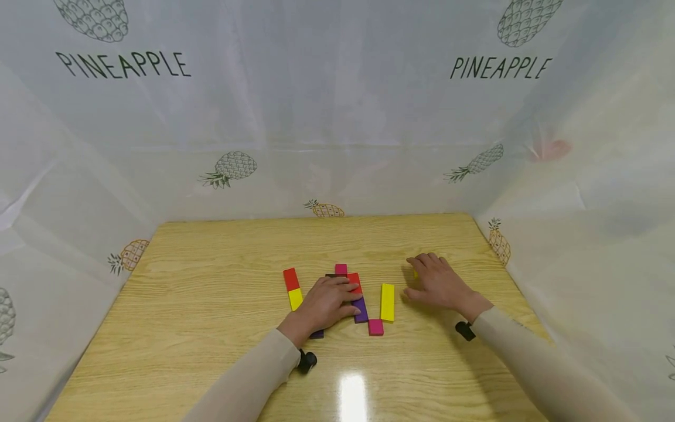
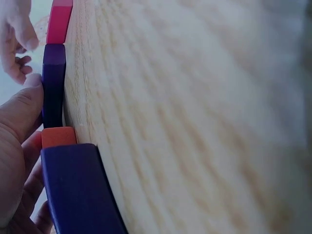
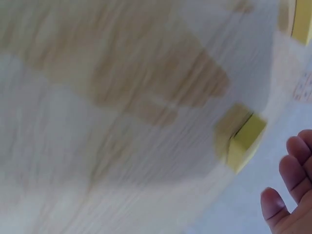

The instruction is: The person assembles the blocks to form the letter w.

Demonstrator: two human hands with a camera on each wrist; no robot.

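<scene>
My left hand (image 1: pixel 323 303) rests over a group of coloured wooden blocks. Its fingers lie across a red block (image 1: pixel 355 278), and the thumb touches a purple block (image 1: pixel 362 317) just below. In the left wrist view that thumb meets the side of the purple block (image 2: pixel 53 87), with the fingers behind an orange-red block (image 2: pixel 58 136). My right hand (image 1: pixel 437 284) hovers with fingers spread near a yellow block (image 1: pixel 415 274), mostly hidden by it in the head view. The right wrist view shows that yellow block (image 3: pixel 248 139) on the table, apart from the fingers.
Between the hands lie an upright-running yellow block (image 1: pixel 387 303) and a small magenta block (image 1: pixel 376 327). Another magenta block (image 1: pixel 341 269) and a dark block (image 1: pixel 332 275) sit beyond the left hand. Left of it, a red block (image 1: pixel 291 279) meets a yellow one (image 1: pixel 296 299). Printed curtains surround the wooden table (image 1: pixel 211 275).
</scene>
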